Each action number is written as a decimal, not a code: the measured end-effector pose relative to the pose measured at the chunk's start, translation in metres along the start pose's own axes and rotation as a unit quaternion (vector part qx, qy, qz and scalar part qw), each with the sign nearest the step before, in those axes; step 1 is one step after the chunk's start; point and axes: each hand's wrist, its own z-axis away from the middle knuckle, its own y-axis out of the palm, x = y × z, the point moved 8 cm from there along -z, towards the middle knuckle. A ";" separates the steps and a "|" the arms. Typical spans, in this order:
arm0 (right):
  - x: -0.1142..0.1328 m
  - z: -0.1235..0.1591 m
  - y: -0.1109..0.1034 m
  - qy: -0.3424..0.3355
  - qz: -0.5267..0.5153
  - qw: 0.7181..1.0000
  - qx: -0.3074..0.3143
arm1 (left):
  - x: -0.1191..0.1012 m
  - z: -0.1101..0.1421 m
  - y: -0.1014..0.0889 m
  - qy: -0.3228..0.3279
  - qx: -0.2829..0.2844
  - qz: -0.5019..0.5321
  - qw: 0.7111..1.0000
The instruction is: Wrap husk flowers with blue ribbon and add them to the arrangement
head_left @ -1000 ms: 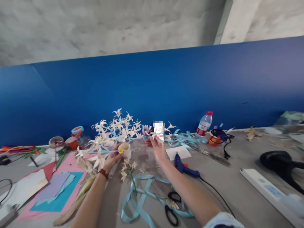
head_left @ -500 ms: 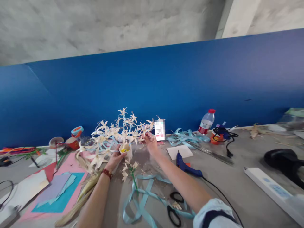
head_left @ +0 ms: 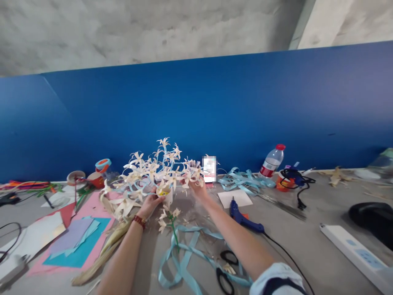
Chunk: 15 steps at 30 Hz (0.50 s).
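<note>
A bunch of cream-white artificial flowers (head_left: 144,174) with light-blue stems spreads out over a small pale cup (head_left: 167,198) with something yellow inside it. My left hand (head_left: 150,205), a red bead bracelet at its wrist, grips the cup from its left side. My right hand (head_left: 199,189) reaches into the right side of the bunch, its fingers bent around a white flower (head_left: 194,174) and partly covered by petals. Just below the cup, a single green-stemmed sprig (head_left: 172,219) with pale blossoms lies on the table.
Light-blue ribbon (head_left: 192,246) and black-handled scissors (head_left: 225,278) lie in front. To the right are a blue glue gun (head_left: 242,217) with its cord, a white card (head_left: 235,198), a plastic bottle (head_left: 272,162) and a power strip (head_left: 353,246). Coloured paper (head_left: 76,241) and dried husks (head_left: 104,258) lie left.
My right hand has moved slightly farther in among the flowers, and petals cover more of its fingers. My left hand keeps its hold on the cup. The view has shifted a little.
</note>
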 end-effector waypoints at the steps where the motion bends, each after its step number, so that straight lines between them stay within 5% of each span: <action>1: -0.002 0.002 -0.002 0.000 -0.004 1.000 0.001 | 0.000 0.000 -0.001 0.002 0.000 0.002 1.000; 15: -0.021 0.010 -0.010 0.035 -0.045 0.998 -0.035 | 0.003 -0.003 -0.002 0.006 0.005 0.007 1.000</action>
